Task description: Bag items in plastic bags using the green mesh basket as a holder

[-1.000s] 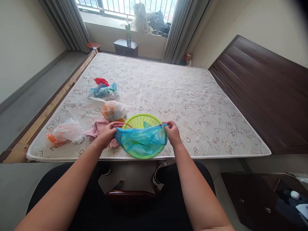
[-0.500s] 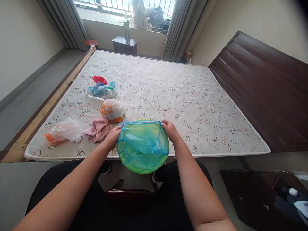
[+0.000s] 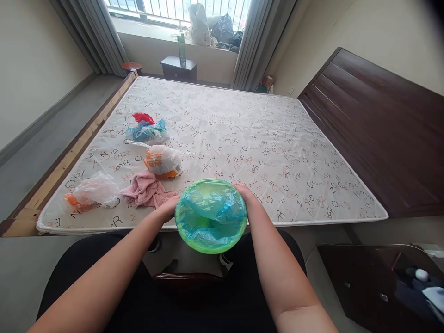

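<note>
Between my hands is a round green trash bin [image 3: 189, 247], its open mouth tilted toward me. A thin blue plastic bag [image 3: 211, 206] lines it, folded over the rim and loosely crumpled inside. My left hand [image 3: 170, 207] grips the bin's left side, the fingers mostly hidden behind it. On the opposite side my right hand [image 3: 243, 191] holds near the far right of the rim, its fingertips also out of sight. A pink towel [image 3: 147, 190] lies just beyond my left hand on the patterned mattress [image 3: 277, 162].
Left on the mattress are a white plastic bag with orange print [image 3: 163, 161], a clear and orange bag [image 3: 95, 190], blue bags [image 3: 145, 131] and a red bag [image 3: 143, 118]. A dark headboard [image 3: 378, 134] stands right, a dark cabinet [image 3: 364, 277] lower right.
The blue bag's edge, earlier stretched across the bin's mouth between both hands, now sits over the rim with its middle sunk inside. Both hands have moved down onto the bin's sides.
</note>
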Tool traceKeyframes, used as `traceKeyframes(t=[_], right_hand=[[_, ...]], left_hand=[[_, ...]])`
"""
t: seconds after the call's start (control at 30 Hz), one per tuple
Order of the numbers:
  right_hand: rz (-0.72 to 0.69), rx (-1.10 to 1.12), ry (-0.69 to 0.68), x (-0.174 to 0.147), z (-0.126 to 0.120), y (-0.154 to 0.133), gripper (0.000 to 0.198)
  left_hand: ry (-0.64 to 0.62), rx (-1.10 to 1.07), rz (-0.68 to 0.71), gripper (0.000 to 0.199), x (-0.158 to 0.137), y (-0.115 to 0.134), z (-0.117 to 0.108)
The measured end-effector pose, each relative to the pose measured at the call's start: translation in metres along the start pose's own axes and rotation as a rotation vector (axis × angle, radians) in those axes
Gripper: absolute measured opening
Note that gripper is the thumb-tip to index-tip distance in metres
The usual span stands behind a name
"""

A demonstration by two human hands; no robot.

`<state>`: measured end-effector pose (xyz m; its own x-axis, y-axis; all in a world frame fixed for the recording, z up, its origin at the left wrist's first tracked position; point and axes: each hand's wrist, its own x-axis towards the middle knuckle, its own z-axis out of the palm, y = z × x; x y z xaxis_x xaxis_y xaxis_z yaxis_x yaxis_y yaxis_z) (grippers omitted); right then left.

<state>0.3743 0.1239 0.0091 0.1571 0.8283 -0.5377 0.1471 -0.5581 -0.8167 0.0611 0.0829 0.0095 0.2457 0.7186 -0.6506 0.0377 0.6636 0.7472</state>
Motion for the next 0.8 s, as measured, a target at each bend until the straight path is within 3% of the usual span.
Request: traceKeyframes(t=[0.17,0.27,0.33,0.4,0.5,0.63,0.73,0.8], right_hand=[[0.057,-0.018,0.009,-0.008,-0.01,-0.006,0.025],[0.038,-0.036,0.044,-0.019,-0.023,-0.023,0.028],[-0.038,-0.052,0.009,-0.029,-0.034,-0.035,0.032],[-0.165,-0.168,-0.113,-0.041,-0.042,-0.043,0.045],[-0.284,-0.487,-0.217,-0.051,-0.041,-0.044,0.055],[-0.452,-0.72,-0.032,-0.051,-0.026,-0.045,0.03],[-0.691,-0.681,0.216,-0.062,-0.017,-0.061,0.031],[-0.801,-0.626,0.276,-0.08,-0.011,-0.076,0.026]], left_hand=[[0.189,0.302,0.138,0.042,0.005,0.004,-0.014],[0.214,0.301,0.167,0.048,0.003,0.016,-0.025],[0.181,0.211,0.15,0.048,-0.003,0.026,-0.029],[0.184,0.141,0.146,0.048,-0.014,0.035,-0.029],[0.149,0.279,0.185,0.057,-0.034,0.039,-0.019],[0.041,0.523,0.2,0.062,-0.05,0.029,0.0],[0.148,0.598,0.334,0.054,-0.046,0.022,0.012],[0.206,0.611,0.427,0.055,-0.04,0.02,0.018]])
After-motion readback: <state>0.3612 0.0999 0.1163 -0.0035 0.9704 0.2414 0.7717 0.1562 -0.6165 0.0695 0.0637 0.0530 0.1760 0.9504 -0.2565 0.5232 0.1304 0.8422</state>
